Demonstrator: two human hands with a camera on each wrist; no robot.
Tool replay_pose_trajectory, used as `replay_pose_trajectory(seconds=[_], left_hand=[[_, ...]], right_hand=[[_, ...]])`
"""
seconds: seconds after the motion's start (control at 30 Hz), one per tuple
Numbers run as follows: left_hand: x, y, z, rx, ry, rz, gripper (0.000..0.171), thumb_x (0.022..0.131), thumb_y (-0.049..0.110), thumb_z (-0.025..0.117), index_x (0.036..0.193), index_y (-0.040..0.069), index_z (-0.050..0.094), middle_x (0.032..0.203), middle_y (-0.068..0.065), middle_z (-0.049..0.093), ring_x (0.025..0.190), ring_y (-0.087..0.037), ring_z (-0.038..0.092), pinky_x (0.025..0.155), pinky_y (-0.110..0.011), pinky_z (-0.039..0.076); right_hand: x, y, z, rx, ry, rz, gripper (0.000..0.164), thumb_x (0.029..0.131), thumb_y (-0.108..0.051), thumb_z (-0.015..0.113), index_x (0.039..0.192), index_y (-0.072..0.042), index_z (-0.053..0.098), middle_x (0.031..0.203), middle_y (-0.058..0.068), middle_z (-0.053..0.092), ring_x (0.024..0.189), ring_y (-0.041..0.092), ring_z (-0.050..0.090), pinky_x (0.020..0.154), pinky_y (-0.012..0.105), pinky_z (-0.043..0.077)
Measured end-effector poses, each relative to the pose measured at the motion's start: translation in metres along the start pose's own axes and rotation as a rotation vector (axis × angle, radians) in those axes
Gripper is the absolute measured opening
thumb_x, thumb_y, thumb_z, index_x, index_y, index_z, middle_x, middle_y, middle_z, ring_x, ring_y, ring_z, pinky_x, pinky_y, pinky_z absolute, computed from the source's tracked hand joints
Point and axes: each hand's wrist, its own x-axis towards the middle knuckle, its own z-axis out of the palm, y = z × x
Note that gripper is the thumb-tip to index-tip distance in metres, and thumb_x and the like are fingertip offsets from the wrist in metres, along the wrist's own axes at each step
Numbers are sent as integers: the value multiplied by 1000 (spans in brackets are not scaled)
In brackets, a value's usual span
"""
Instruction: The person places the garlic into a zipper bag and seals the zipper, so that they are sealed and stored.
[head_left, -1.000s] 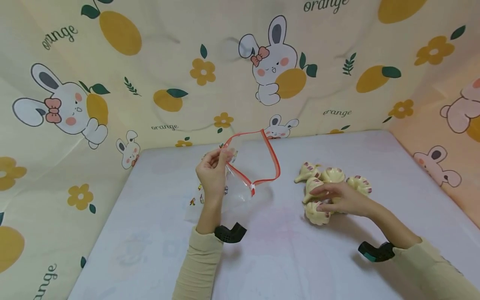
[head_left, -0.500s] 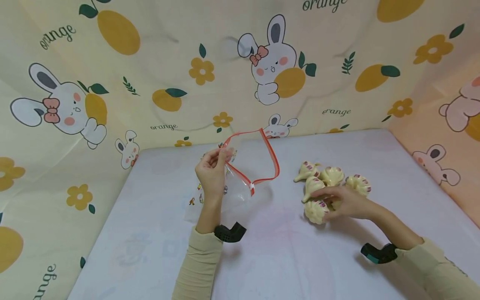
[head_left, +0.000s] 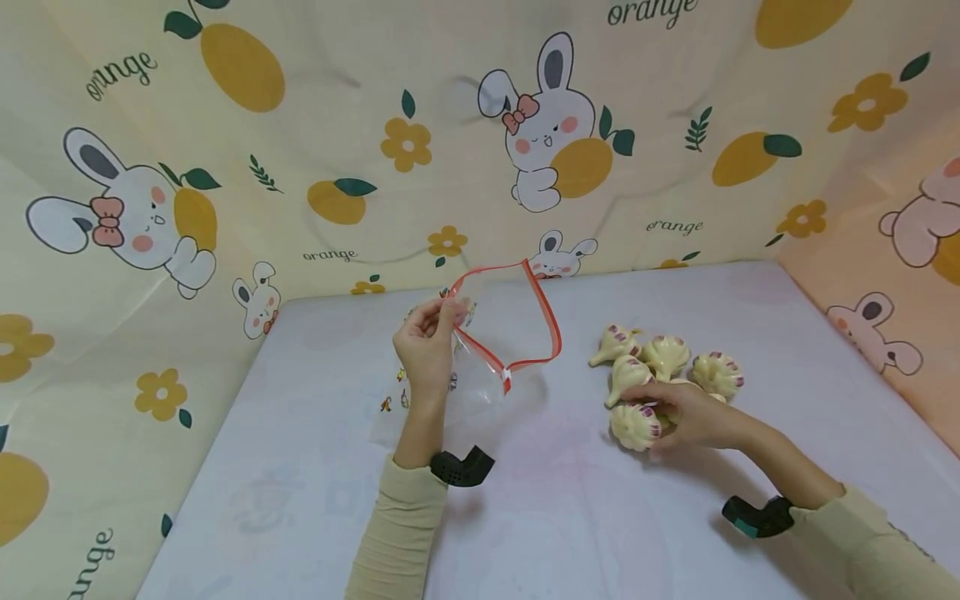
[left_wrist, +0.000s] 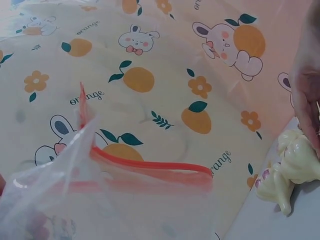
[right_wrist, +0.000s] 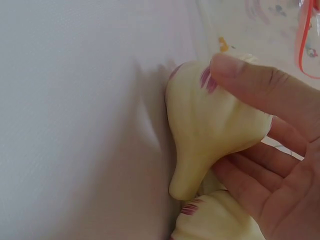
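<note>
My left hand (head_left: pixel 426 346) pinches the edge of a clear zip bag (head_left: pixel 480 385) with a red zipper rim and small printed figures. The bag's mouth stands wide apart, facing right. At right, my right hand (head_left: pixel 696 417) grips the nearest garlic bulb (head_left: pixel 634 427), cream with purple streaks. In the right wrist view, the thumb lies across one side of this garlic bulb (right_wrist: pixel 212 112) and the fingers curl behind it, partly hidden. Several more garlic bulbs (head_left: pixel 666 357) cluster just beyond that hand, some partly covered by it.
A pale cloth covers the table (head_left: pixel 555 517). Behind and at both sides hangs a cream curtain (head_left: pixel 465 83) printed with rabbits and oranges. Another garlic bulb (head_left: pixel 717 373) lies at the pile's right side. Each wrist wears a black camera (head_left: pixel 462 467).
The right hand has lowered slightly toward me, and its thumb has moved from on top of the nearest garlic bulb to its near right side. The left hand and bag stay put.
</note>
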Motion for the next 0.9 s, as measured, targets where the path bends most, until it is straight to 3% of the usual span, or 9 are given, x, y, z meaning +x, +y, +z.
replay_pose_trajectory(seconds=[0.33, 0.63, 0.9], left_hand=[[0, 1, -1, -10, 10, -3, 22, 89, 11, 67, 96, -10, 68, 83, -11, 75, 68, 1, 66, 67, -11, 55], [1, 0, -1, -23, 15, 3, 21, 89, 10, 67, 96, -11, 67, 84, -14, 76, 68, 1, 67, 67, -12, 56], [2, 0, -2, -29, 15, 9, 20, 89, 8, 67, 95, -11, 67, 86, -19, 75, 67, 0, 67, 66, -12, 56]], right_hand=[[2, -1, -1, -52, 0, 40, 64, 68, -25, 86, 121, 0, 61, 121, 20, 66, 109, -22, 45, 89, 15, 53], [3, -7, -5, -86, 43, 35, 66, 67, -29, 86, 121, 0, 62, 120, 24, 67, 103, -11, 58, 84, 27, 59], [8, -9, -6, 1, 102, -21, 64, 69, -22, 86, 122, 2, 61, 120, 23, 66, 106, -21, 51, 83, 19, 57]])
